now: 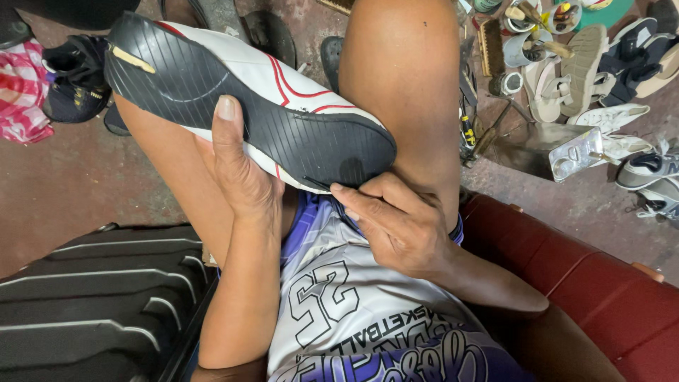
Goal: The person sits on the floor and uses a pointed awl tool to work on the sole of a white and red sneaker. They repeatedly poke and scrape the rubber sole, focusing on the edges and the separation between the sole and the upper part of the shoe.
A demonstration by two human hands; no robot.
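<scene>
White-and-red shoe lies sole-up across bare thighs; left hand clasps its side, thumb pressed on black ribbed sole. Right hand pinches sole edge at heel (fingertips closed together). Sandals, brush on floor beyond

Out beyond the held work to its right lie sandals, sneakers and small tubs of brushes, while a black ribbed case sits down left and a red seat down right.
</scene>
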